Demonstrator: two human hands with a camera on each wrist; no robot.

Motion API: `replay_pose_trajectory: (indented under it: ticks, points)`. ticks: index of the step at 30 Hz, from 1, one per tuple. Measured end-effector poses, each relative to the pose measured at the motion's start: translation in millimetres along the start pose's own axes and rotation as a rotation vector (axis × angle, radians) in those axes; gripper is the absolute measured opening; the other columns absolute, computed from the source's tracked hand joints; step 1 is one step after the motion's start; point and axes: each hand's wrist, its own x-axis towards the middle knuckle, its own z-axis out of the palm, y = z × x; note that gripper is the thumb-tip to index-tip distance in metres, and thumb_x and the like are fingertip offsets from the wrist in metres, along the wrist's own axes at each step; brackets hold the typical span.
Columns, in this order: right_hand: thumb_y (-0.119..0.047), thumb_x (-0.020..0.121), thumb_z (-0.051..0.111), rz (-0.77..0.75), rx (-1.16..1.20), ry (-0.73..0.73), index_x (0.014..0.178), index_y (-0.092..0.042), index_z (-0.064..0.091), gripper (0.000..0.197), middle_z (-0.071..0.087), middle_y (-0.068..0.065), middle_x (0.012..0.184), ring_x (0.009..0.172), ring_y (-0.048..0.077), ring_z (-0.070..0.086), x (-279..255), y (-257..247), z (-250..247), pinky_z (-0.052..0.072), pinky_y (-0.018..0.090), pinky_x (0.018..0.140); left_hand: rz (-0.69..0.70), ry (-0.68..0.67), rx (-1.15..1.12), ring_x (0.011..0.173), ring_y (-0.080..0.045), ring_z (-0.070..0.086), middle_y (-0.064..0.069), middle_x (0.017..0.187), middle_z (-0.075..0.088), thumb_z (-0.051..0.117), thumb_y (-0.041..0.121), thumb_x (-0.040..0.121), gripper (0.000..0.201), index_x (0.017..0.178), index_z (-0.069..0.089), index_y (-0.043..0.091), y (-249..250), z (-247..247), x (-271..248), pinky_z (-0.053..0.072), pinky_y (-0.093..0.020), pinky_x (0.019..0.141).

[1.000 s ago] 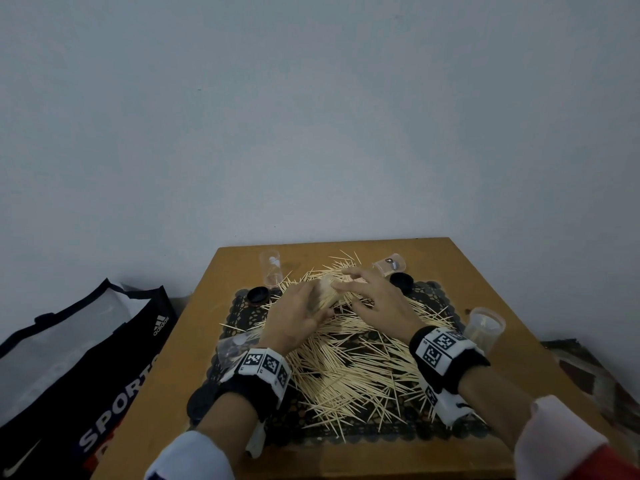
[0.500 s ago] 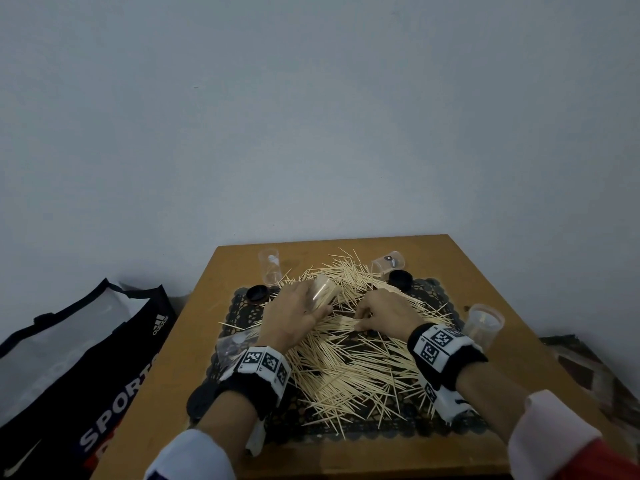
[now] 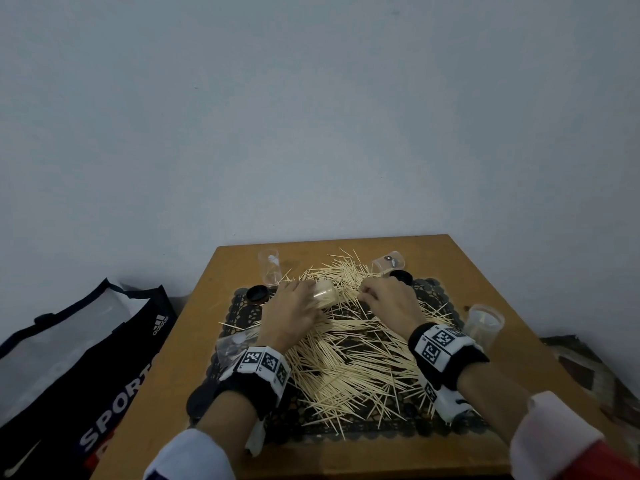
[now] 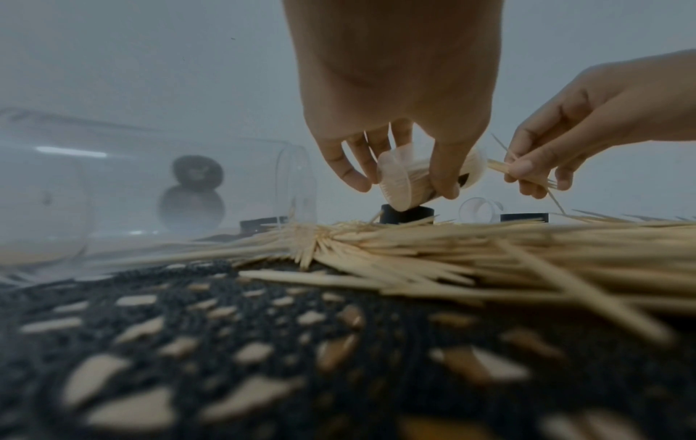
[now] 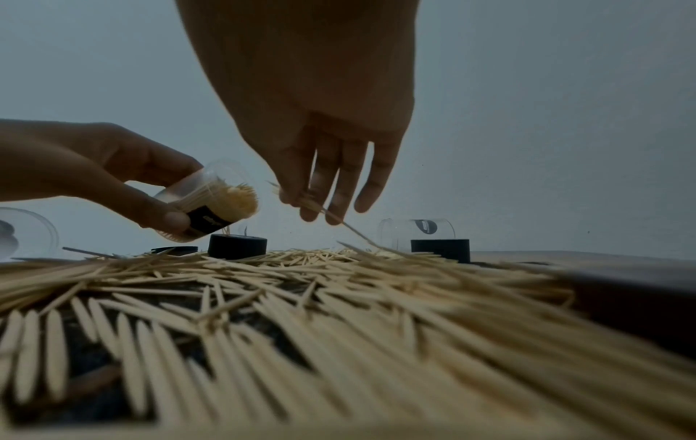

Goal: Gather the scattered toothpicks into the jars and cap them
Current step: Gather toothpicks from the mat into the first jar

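Since a second ago, the right hand (image 3: 389, 299) had pulled back from the jar (image 3: 323, 294), at 11 o'clock on the counter (image 3: 485, 271). Left-wrist view: left hand (image 4: 395, 119) gripped it tilted, fingers hiding its middle. Right-wrist view: right fingers (image 5: 339, 184) pinched blurred toothpicks (image 5: 316, 205).

Pale wooden toothpicks (image 3: 349, 358) on a black lace-patterned mat (image 3: 242, 303); black round caps (image 3: 257, 294); black-and-white checked wrist bands (image 3: 265, 362).
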Motion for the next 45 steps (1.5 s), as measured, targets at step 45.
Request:
replay_pose_trajectory:
  ticks: [45]
  points:
    - [-0.021, 0.096, 0.056, -0.139, 0.358, 0.105, 0.139, -0.019, 0.049, 0.044, 0.058, -0.004, 0.131, 0.115, 0.005, 0.055, -2.4, -8.4, -4.1, 0.050, 0.034, 0.096, 0.045, -0.012, -0.117, 0.108, -0.015, 0.051, -0.002, 0.123, 0.059, 0.066, 0.047, 0.088, 0.062, 0.136, 0.050, 0.012, 2.5, 2.4, 1.6, 0.038, -0.024, 0.089]
